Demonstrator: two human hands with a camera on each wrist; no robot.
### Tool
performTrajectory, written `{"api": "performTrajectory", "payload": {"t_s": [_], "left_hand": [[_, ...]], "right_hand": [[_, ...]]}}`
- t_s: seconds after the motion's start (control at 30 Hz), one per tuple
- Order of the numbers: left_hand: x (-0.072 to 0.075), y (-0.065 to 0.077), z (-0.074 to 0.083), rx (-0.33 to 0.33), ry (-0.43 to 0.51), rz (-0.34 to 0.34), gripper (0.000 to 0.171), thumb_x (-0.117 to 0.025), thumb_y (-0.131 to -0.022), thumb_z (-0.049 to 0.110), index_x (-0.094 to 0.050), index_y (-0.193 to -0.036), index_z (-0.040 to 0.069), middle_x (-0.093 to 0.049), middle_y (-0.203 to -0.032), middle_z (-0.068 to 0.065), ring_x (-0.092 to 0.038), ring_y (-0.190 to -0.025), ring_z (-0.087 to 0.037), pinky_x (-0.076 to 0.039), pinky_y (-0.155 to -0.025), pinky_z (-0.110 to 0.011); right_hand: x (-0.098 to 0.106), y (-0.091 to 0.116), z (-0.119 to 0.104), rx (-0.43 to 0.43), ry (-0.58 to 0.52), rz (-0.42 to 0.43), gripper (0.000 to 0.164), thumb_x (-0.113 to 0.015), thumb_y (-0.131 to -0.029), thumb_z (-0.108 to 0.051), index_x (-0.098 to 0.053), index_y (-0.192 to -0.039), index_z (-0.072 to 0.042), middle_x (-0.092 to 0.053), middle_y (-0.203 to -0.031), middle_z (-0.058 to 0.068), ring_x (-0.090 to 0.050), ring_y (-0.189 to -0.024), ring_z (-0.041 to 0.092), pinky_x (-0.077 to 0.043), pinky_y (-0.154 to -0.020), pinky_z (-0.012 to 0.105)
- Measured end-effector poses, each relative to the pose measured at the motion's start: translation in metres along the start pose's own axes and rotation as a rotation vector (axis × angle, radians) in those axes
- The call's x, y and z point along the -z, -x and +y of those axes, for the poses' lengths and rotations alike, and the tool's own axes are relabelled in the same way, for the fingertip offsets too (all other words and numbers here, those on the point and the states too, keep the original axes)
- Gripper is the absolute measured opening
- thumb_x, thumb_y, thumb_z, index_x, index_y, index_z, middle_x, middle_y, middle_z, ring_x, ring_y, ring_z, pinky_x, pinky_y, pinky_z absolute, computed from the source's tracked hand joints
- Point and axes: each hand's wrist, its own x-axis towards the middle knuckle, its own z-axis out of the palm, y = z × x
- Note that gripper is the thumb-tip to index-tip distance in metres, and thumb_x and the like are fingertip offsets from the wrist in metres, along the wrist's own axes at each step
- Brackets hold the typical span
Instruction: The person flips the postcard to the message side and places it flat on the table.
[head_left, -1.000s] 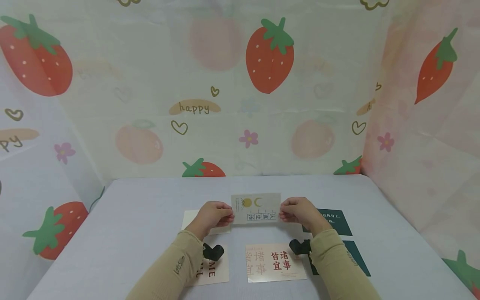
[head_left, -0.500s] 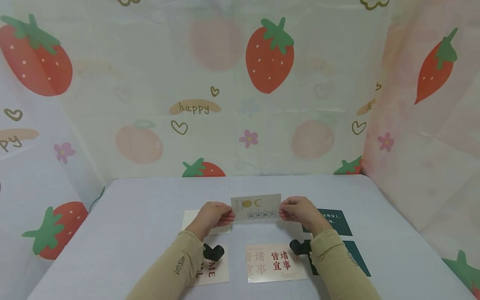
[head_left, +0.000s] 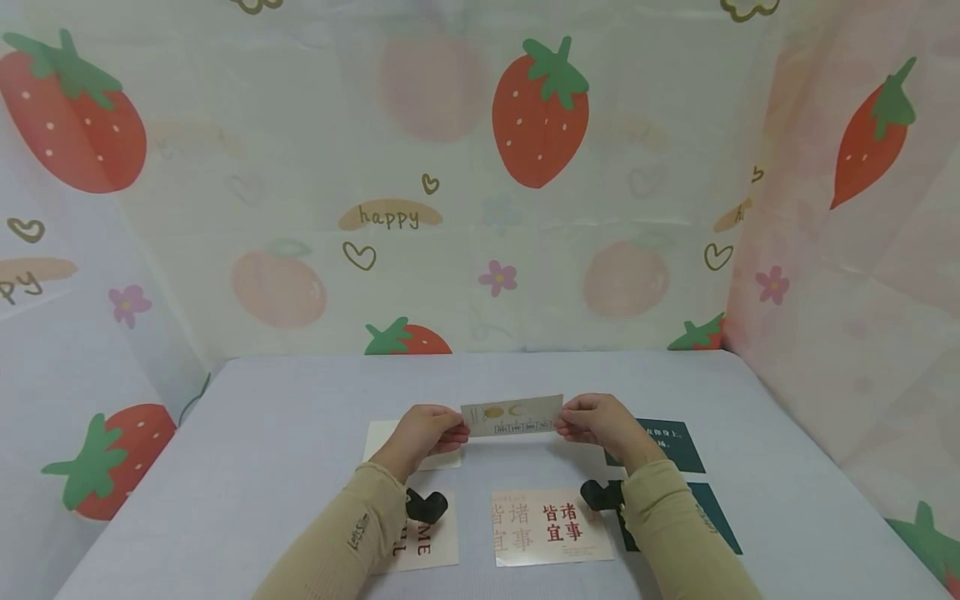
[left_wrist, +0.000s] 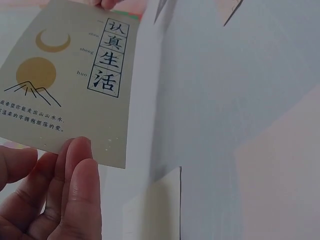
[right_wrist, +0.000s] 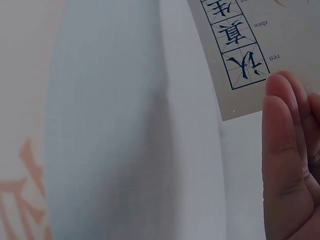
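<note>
Grey-beige, gold-printed rectangular card [head_left: 512, 417] is pinched at both ends by fingers of left hand [head_left: 422, 433] and right hand [head_left: 603, 426], held between them above white cloth-covered surface [head_left: 300, 400], tipped flatter than a moment ago, so work looks like tilting it, print now foreshortened.

The tan left sleeve [head_left: 337, 533] bears dark lettering [head_left: 358, 530], the tan right sleeve [head_left: 686, 537] matches, and black wrist units [head_left: 429, 505] protrude inboard.
</note>
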Motion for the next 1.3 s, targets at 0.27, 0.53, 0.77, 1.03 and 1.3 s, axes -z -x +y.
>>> {"api": "performTrajectory", "payload": {"t_s": [0.27, 0.53, 0.77, 1.03, 1.3], "left_hand": [[0.0012, 0.0009, 0.0, -0.009, -0.005, -0.011, 0.021, -0.057, -0.089, 0.016, -0.067, -0.097, -0.001, -0.067, -0.091, -0.012, -0.065, -0.078, -0.016, -0.055, -0.07, -0.028], [0.0008, 0.0003, -0.0021, -0.035, -0.02, -0.025, 0.021, -0.058, -0.088, 0.016, -0.067, -0.096, -0.002, -0.067, -0.095, -0.015, -0.065, -0.079, -0.016, -0.054, -0.072, -0.03], [0.001, 0.0007, -0.0029, -0.043, -0.038, -0.028, 0.024, -0.061, -0.087, 0.015, -0.065, -0.1, -0.004, -0.066, -0.094, -0.014, -0.065, -0.081, -0.018, -0.054, -0.073, -0.03], [0.0, -0.0017, -0.0053, -0.054, -0.099, 0.004, 0.015, -0.064, -0.085, 0.015, -0.068, -0.093, 0.003, -0.064, -0.089, -0.007, -0.062, -0.076, -0.016, -0.054, -0.071, -0.029], [-0.0017, -0.0048, -0.0085, -0.083, -0.122, 0.009, 0.013, -0.063, -0.085, 0.014, -0.066, -0.093, 0.003, -0.064, -0.089, -0.007, -0.062, -0.076, -0.016, -0.054, -0.071, -0.03]], "right_hand": [[0.0027, 0.0026, 0.0006, 0.046, -0.013, -0.05, 0.014, -0.059, -0.087, -0.008, -0.064, -0.095, 0.003, -0.067, -0.09, 0.013, -0.064, -0.088, 0.028, -0.054, -0.075, 0.032], [0.0054, 0.0028, 0.002, 0.044, -0.033, -0.081, 0.014, -0.059, -0.087, -0.007, -0.064, -0.095, 0.003, -0.066, -0.098, 0.02, -0.063, -0.092, 0.031, -0.053, -0.076, 0.032], [0.0057, 0.0036, 0.0025, 0.043, -0.012, -0.098, 0.015, -0.058, -0.088, -0.006, -0.064, -0.098, 0.003, -0.066, -0.099, 0.019, -0.063, -0.093, 0.031, -0.053, -0.077, 0.032], [0.0028, 0.0044, 0.0038, 0.034, 0.017, -0.051, 0.016, -0.061, -0.087, -0.009, -0.065, -0.096, 0.002, -0.065, -0.091, 0.011, -0.064, -0.086, 0.027, -0.054, -0.076, 0.033], [0.0008, 0.0026, 0.0048, 0.021, 0.04, -0.02, 0.015, -0.063, -0.085, -0.009, -0.066, -0.095, 0.0, -0.066, -0.091, 0.01, -0.064, -0.081, 0.019, -0.054, -0.075, 0.033]]}}
